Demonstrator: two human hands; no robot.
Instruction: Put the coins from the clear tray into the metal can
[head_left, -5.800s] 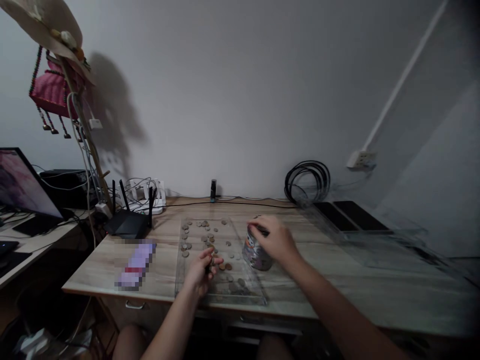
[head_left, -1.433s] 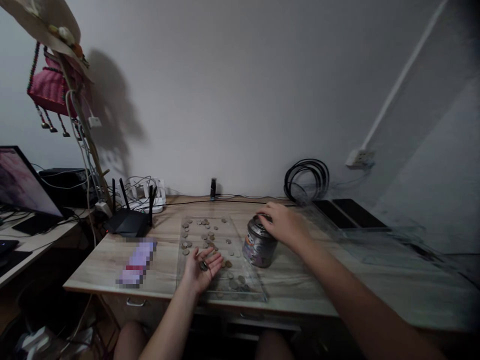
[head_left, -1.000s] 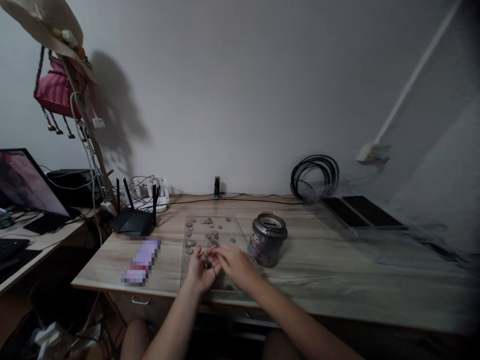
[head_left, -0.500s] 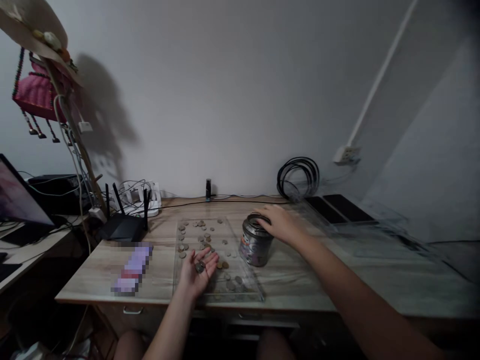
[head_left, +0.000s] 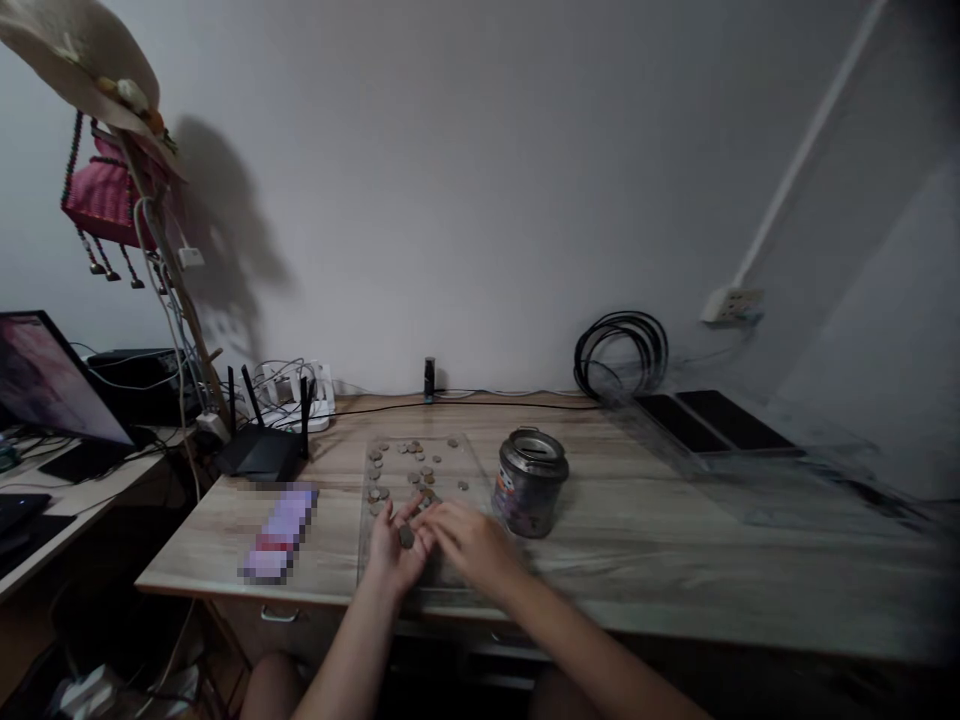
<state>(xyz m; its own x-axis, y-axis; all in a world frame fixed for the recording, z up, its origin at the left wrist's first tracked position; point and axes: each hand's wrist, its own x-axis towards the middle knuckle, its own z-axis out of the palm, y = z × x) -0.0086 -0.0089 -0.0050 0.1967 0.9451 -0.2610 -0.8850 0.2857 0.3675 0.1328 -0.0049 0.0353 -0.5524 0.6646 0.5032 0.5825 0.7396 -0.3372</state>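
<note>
My left hand (head_left: 399, 555) is palm up over a clear tray (head_left: 480, 470), cradling coins (head_left: 406, 537) in its cupped palm. Reaching across from the right, my right hand (head_left: 472, 545) has its fingertips at the left hand's fingers, pinched together. Whatever lies between those fingertips is too small to make out. Several loose coins (head_left: 415, 447) are scattered on the tray, some hidden behind my hands. Just right of the tray stands a metal coin tin (head_left: 531, 485) with a slotted lid, upright and touched by neither hand.
A black router (head_left: 262, 452) and a pixelated purple item (head_left: 281, 530) are on the desk's left side. A small black bottle (head_left: 429, 380) stands by the wall. Coiled black cable (head_left: 622, 350) and dark flat panels (head_left: 712, 425) lie at the back right.
My right hand has left the top of the tin and moved left to my left hand. The left hand stays palm up with coins. The view has shifted slightly.
</note>
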